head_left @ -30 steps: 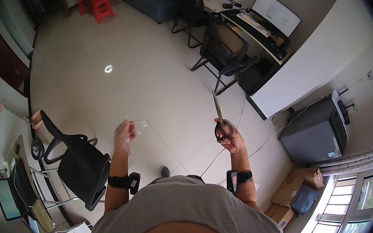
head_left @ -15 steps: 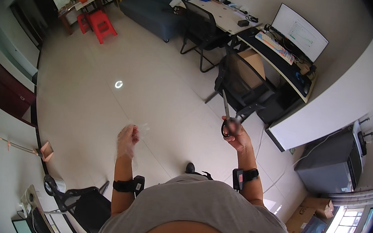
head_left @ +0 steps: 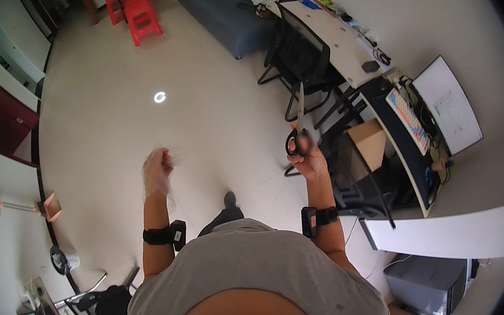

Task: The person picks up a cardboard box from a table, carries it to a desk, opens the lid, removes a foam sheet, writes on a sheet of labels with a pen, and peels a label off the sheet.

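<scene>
My right hand (head_left: 311, 160) is raised in front of me and grips a pair of scissors (head_left: 298, 125) by its black handles, the closed metal blades pointing up and away. My left hand (head_left: 158, 168) is held up at about the same height, closed around a thin clear plastic piece (head_left: 160, 178) that drapes over the fist and wrist. Both wrists wear black bands. The hands are apart, with bare floor between them.
A black office chair (head_left: 299, 56) stands just beyond the scissors, by a long desk (head_left: 341, 42) with a monitor (head_left: 447, 106) and keyboard. A blue sofa (head_left: 233, 4) and red stools (head_left: 140, 15) lie farther off. A cardboard box (head_left: 370, 140) sits under the desk.
The view has swung, bringing the desk and chairs closer on the right. Both hands stay raised, holding the scissors and the clear plastic as before.
</scene>
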`<state>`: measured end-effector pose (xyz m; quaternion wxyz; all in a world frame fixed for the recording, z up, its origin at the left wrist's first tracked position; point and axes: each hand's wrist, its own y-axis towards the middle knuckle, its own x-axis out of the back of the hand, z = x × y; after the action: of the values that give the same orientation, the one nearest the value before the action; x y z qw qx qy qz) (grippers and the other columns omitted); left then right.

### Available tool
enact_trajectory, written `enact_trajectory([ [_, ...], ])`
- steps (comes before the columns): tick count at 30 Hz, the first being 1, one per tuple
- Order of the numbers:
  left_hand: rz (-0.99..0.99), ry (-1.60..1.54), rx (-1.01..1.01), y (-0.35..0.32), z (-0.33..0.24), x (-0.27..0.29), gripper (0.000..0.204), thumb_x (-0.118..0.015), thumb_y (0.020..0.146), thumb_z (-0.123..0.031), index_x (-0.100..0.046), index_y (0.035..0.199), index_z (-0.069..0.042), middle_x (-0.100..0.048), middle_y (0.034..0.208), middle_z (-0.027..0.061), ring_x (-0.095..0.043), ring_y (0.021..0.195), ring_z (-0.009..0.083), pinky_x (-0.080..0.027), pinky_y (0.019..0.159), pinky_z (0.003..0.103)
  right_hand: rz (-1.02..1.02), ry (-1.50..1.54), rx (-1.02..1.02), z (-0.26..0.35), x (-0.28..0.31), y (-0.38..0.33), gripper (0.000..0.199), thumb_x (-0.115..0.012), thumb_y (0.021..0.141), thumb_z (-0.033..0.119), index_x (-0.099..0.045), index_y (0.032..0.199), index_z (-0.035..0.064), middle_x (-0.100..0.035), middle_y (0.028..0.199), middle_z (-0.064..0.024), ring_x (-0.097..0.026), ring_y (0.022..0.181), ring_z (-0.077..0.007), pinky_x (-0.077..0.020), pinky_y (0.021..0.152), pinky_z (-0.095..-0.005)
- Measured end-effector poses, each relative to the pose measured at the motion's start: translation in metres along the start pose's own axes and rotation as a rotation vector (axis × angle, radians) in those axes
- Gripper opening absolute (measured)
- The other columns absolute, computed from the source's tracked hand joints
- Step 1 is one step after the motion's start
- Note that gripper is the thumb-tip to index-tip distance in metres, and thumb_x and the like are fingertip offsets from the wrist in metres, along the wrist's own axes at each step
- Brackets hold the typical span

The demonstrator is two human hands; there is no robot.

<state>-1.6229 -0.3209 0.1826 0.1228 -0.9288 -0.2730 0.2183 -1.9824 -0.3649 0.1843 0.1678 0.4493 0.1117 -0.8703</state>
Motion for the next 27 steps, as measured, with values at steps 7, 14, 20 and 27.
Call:
enact_trajectory([
  [7, 0.125, 0.046, 0.040, 0.170, -0.036, -0.118, 0.014, -0.053, 0.081, -0.018, -0.056, 0.085, -0.005, -0.051, 0.070, -0.0008, -0.046, 0.059, 0.0078, -0.037, 0.055, 0.021, -0.214, -0.002, 0.109, 0.066, 0.045, 0.155, 0.046, -0.061, 0.079, 0.027, -0.044, 0.119, 0.0137, -0.058, 0.076, -0.0052, -0.041, 0.047, -0.0067, -0.0337, 0.047, -0.0194],
  [14, 0.144, 0.094, 0.083, 0.329, -0.040, -0.238, 0.024, -0.055, 0.082, -0.020, -0.052, 0.100, -0.006, -0.051, 0.075, 0.0004, -0.044, 0.058, 0.0067, -0.038, 0.056, 0.020, -0.308, -0.002, 0.209, 0.119, 0.095, 0.312, 0.034, -0.060, 0.080, 0.022, -0.050, 0.112, 0.0130, -0.058, 0.073, -0.0064, -0.046, 0.048, -0.0092, -0.0360, 0.043, -0.0187],
  [20, 0.123, 0.130, 0.061, 0.460, -0.079, -0.308, 0.028, -0.056, 0.083, -0.021, -0.049, 0.105, -0.006, -0.050, 0.075, 0.0005, -0.044, 0.059, 0.0069, -0.037, 0.056, 0.020, -0.262, -0.180, 0.117, 0.161, 0.096, 0.491, 0.038, -0.062, 0.079, 0.018, -0.049, 0.112, 0.0047, -0.057, 0.075, -0.0071, -0.049, 0.056, -0.0093, -0.0351, 0.044, -0.0172],
  [27, 0.058, 0.014, 0.061, 0.601, -0.094, -0.334, 0.025, -0.055, 0.083, -0.019, -0.051, 0.103, -0.006, -0.050, 0.075, -0.0002, -0.044, 0.060, 0.0072, -0.036, 0.055, 0.019, -0.509, -0.314, 0.016, 0.167, 0.137, 0.724, 0.012, -0.053, 0.080, 0.007, -0.055, 0.092, 0.0041, -0.055, 0.066, -0.0069, -0.043, 0.043, -0.0085, -0.0303, 0.037, -0.0190],
])
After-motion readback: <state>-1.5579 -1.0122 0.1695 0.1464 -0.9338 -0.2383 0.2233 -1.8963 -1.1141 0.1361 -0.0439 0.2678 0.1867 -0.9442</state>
